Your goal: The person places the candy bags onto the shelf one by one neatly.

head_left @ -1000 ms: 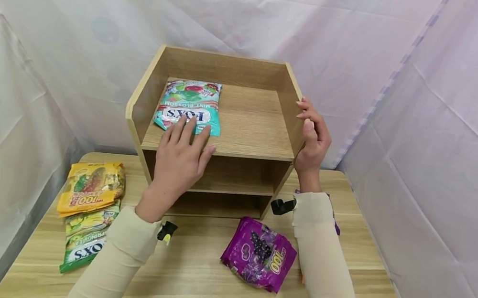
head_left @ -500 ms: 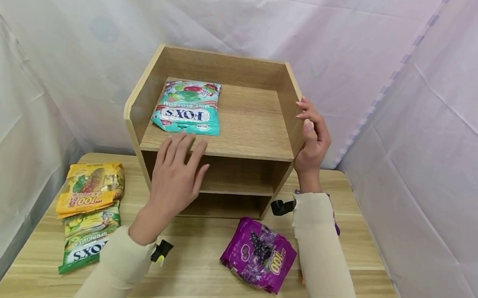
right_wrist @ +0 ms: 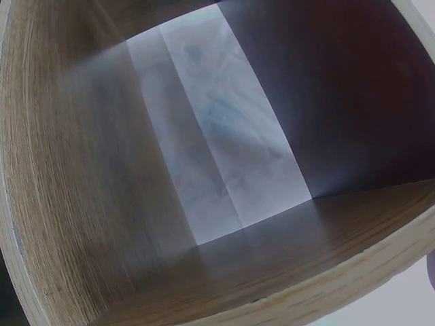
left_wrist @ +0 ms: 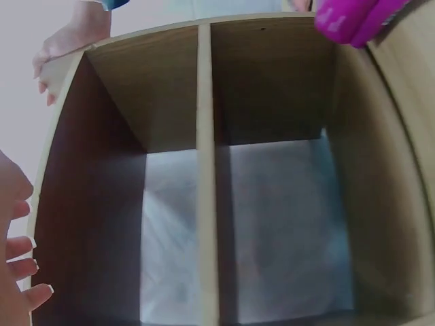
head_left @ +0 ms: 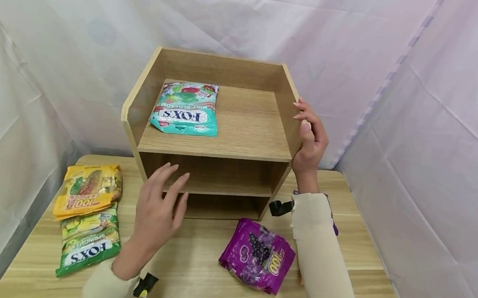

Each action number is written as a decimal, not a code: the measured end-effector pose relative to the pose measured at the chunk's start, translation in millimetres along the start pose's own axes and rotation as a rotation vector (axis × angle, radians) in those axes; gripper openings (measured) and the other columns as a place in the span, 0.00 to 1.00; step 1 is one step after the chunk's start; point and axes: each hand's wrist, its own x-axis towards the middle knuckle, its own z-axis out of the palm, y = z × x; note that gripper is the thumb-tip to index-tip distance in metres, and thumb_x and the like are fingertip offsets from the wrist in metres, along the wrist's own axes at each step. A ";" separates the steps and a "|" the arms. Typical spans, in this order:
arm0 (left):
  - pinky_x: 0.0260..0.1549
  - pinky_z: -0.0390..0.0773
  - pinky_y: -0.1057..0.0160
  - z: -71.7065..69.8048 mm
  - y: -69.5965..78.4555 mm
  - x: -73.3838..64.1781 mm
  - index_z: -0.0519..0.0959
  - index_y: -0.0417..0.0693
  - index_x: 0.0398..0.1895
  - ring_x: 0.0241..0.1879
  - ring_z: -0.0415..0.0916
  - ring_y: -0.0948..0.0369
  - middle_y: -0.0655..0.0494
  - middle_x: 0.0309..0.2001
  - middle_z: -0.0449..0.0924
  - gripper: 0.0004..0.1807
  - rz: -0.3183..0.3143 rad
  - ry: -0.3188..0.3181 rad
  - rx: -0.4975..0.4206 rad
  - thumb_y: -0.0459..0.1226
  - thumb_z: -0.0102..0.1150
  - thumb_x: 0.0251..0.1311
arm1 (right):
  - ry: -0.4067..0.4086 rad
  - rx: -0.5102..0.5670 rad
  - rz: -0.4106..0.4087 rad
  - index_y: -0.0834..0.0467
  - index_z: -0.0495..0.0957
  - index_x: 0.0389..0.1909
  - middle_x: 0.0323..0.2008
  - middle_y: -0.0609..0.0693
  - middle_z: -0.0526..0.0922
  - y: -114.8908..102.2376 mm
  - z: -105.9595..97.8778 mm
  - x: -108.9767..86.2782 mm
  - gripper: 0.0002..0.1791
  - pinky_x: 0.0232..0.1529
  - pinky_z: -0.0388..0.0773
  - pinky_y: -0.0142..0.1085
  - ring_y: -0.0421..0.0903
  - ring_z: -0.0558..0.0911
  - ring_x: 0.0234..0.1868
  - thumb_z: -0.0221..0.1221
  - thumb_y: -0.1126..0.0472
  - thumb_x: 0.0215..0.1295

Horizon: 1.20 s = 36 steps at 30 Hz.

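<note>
My left hand hovers before the lower left of the wooden shelf unit, fingers loosely bent and holding nothing. In the left wrist view its fingertips show at the left edge. My right hand rests against the outer side of the right panel, its fingertips at the panel's edge. On the top shelf, at the left, lies a teal Fox's Mint Blossom candy bag; neither hand touches it. The right wrist view looks into the unit's compartments, and the right hand is out of that view.
Left of the unit, a yellow gummy candy bag overlaps a green Fox's candy bag. A purple grape gummy bag lies in front of the unit. Another purple bag is mostly hidden by the right sleeve. Cloth walls surround the table.
My left hand has drawn back from the teal candy bag, down and to the left, past the shelf's front edge. The bag stays put; the right hand keeps its place.
</note>
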 end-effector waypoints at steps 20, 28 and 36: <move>0.34 0.69 0.37 -35.9 -56.0 -108.3 0.78 0.31 0.45 0.43 0.71 0.37 0.34 0.44 0.74 0.15 -0.372 -0.208 0.221 0.32 0.58 0.55 | -0.002 -0.002 -0.005 0.80 0.68 0.30 0.43 0.75 0.76 -1.5 -0.1 1.1 0.19 0.65 0.59 0.53 0.74 0.66 0.57 0.45 0.63 0.63; 0.33 0.67 0.34 -57.8 -83.3 -143.2 0.76 0.31 0.45 0.41 0.70 0.34 0.30 0.44 0.72 0.16 -0.567 -0.307 0.364 0.29 0.61 0.53 | -0.004 -0.008 -0.004 0.80 0.69 0.30 0.43 0.76 0.76 -0.7 0.7 0.5 0.18 0.65 0.59 0.53 0.74 0.67 0.57 0.45 0.64 0.62; 0.40 0.64 0.30 -76.4 -102.8 -162.3 0.72 0.31 0.51 0.49 0.64 0.32 0.27 0.49 0.65 0.19 -0.817 -0.584 0.435 0.35 0.57 0.61 | -0.009 0.006 -0.013 0.80 0.69 0.31 0.43 0.75 0.76 0.2 0.3 -0.4 0.18 0.65 0.59 0.54 0.73 0.67 0.58 0.45 0.64 0.63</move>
